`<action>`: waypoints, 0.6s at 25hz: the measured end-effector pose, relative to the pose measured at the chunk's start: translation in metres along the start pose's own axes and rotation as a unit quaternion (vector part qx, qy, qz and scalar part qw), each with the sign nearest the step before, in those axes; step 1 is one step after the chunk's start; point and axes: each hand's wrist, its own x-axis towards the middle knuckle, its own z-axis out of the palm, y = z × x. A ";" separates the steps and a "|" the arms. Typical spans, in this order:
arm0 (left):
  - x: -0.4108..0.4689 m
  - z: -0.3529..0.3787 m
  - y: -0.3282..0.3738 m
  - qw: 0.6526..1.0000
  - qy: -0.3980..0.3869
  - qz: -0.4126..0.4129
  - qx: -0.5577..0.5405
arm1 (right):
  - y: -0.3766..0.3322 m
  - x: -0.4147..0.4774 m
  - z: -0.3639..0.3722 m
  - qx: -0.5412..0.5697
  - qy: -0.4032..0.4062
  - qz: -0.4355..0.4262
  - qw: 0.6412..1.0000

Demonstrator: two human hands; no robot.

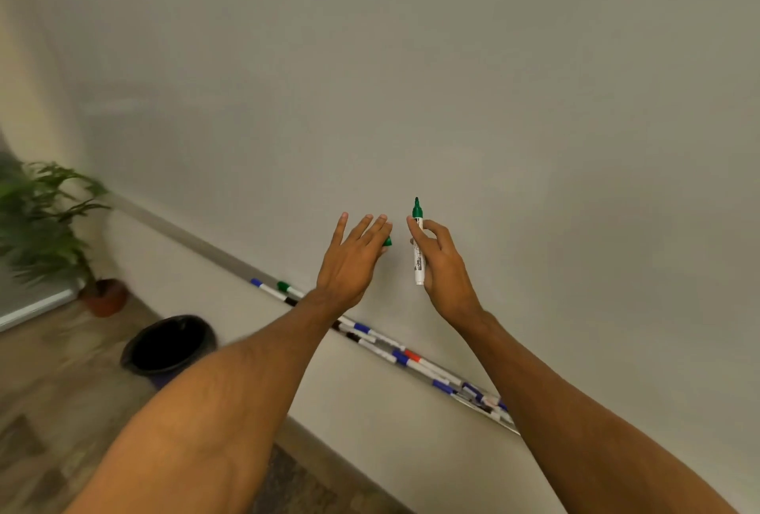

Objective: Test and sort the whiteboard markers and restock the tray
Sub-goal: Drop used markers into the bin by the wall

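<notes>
My right hand grips an uncapped green marker upright, its tip pointing up close to the whiteboard. My left hand is just to its left with fingers stretched out, and the green cap peeks out under its fingertips, held against the thumb side. Below both hands the marker tray runs along the board's lower edge with several capped markers in it: blue, black, red and a green one.
A black waste bin stands on the wooden floor at lower left. A potted plant in a terracotta pot is at the far left by the wall. The whiteboard surface shows no marks.
</notes>
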 end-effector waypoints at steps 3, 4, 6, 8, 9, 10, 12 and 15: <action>-0.035 0.004 -0.043 0.999 -0.024 -0.039 -0.008 | -0.033 0.003 0.050 0.072 -0.008 0.018 0.997; -0.047 0.005 -0.056 0.998 -0.037 -0.049 -0.006 | -0.042 0.004 0.069 0.097 -0.004 0.025 0.995; -0.070 0.007 -0.084 0.996 -0.064 -0.059 0.000 | -0.053 0.009 0.099 0.126 -0.003 0.043 0.991; -0.092 0.008 -0.112 0.994 -0.085 -0.074 -0.003 | -0.069 0.011 0.123 0.106 -0.048 0.035 0.993; -0.103 0.008 -0.127 0.992 -0.093 -0.084 -0.001 | -0.077 0.010 0.136 0.097 -0.085 0.037 0.991; -0.112 0.009 -0.141 0.991 -0.100 -0.093 0.000 | -0.084 0.010 0.149 0.086 -0.117 0.043 0.988; -0.132 0.009 -0.171 0.989 -0.104 -0.109 0.001 | -0.099 0.011 0.175 0.065 -0.157 0.048 0.984; -0.157 0.005 -0.204 0.986 -0.110 -0.125 0.002 | -0.119 0.016 0.211 0.029 -0.194 0.038 0.980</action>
